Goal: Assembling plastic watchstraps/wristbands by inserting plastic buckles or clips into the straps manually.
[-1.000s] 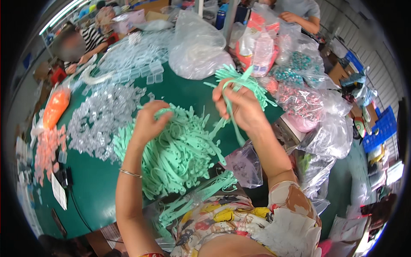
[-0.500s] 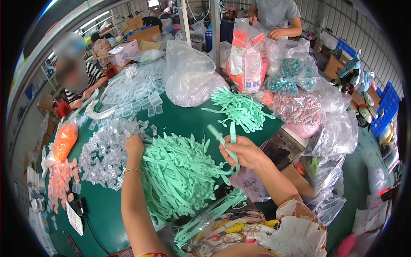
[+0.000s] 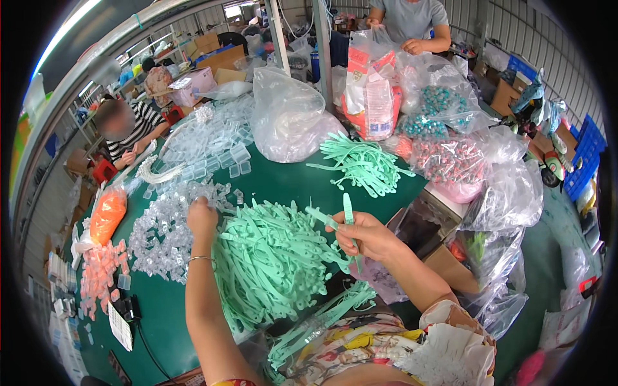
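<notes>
From the head view, the left hand (image 3: 201, 215) had moved off the heap of green strips (image 3: 270, 264) since a second before and now rested fingers-down on the pile of clear plastic pieces (image 3: 164, 235); whether it had gripped one I could not tell. The right hand (image 3: 367, 235) had dropped from chest height to just above the table edge, closed round two green strips (image 3: 344, 215) that stood up from its fist. It looked as if a clear piece was being fetched for them. I counted two green heaps, the second (image 3: 360, 167) further back, one orange bag (image 3: 106, 215), and two other people.
</notes>
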A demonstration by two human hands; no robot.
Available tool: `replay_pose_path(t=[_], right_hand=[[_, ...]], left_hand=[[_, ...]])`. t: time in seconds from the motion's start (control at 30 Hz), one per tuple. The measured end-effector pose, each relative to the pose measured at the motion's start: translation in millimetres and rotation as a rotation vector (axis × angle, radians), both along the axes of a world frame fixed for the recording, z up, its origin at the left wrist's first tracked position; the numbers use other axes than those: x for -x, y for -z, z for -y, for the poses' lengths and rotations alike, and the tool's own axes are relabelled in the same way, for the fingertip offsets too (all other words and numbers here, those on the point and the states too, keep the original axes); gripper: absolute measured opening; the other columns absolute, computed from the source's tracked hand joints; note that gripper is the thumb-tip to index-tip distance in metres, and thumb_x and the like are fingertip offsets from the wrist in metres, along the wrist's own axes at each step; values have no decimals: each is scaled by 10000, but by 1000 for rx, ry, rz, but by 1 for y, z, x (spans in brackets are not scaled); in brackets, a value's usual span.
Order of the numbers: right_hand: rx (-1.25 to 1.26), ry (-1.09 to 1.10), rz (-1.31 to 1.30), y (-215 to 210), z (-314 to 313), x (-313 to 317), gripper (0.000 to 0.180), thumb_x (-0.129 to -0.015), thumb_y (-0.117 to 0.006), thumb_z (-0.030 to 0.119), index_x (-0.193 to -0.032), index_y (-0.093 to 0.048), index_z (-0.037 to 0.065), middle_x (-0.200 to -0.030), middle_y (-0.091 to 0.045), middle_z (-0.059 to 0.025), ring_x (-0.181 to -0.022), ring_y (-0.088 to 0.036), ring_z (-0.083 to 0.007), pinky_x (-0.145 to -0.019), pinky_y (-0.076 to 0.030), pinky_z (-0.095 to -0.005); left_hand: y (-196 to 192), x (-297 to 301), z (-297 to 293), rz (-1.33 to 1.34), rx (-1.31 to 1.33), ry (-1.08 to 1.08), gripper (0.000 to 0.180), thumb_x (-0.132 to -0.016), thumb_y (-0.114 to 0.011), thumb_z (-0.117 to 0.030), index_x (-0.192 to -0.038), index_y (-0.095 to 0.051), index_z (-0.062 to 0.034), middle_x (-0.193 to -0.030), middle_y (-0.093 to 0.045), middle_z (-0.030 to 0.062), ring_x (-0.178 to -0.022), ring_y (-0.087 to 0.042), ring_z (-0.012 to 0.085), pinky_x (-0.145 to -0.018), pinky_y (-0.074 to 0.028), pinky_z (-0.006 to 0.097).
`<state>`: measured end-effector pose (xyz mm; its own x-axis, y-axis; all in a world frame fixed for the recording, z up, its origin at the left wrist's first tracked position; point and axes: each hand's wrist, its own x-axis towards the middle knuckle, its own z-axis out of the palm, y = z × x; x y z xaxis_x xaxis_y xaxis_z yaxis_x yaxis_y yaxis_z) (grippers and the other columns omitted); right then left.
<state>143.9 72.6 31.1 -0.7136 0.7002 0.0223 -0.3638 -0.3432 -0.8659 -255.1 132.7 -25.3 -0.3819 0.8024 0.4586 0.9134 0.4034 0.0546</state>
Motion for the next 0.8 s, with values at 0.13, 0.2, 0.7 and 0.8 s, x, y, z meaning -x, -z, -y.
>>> replay_pose_path(t=[0.13, 0.2, 0.7, 0.8], right_hand=[[-19, 31, -32, 4, 9, 2, 170, -875, -497, 140, -964, -513, -5, -586, -440, -23, -475, -404, -103, -450, -328, -217], [-57, 66, -29, 3, 19, 3, 167, -877, -496, 140, -959, -512, -5, -595, -438, -21, -475, -400, -99, -454, -330, -215], [-300, 179, 104, 21, 60, 51, 156, -907, -456, 153, -1012, -482, 41, -748, -472, 14, -559, -411, -41, -494, -332, -179], [-406, 190, 156, 34, 61, 47, 182, -903, -465, 167, -1029, -500, 40, -726, -494, 12, -568, -430, -39, -507, -352, -165]], left_hand=[[-9, 17, 16, 327, -390, 220, 137, -720, -534, -79, -850, -568, -55, -802, -601, 108, -621, -578, 267, -572, -458, 352], [-25, 0, 40, 1113, -657, 474, 137, -754, -528, -52, -885, -551, -20, -768, -568, 60, -613, -552, 168, -555, -437, 271], [-32, -229, 186, 1803, -317, 743, 154, -824, -527, -28, -972, -493, -2, -800, -547, 31, -707, -524, 91, -608, -437, 215], [-22, -226, 187, 1518, -164, 653, 147, -850, -520, -85, -967, -515, 3, -765, -535, -7, -660, -457, 38, -563, -386, 184]])
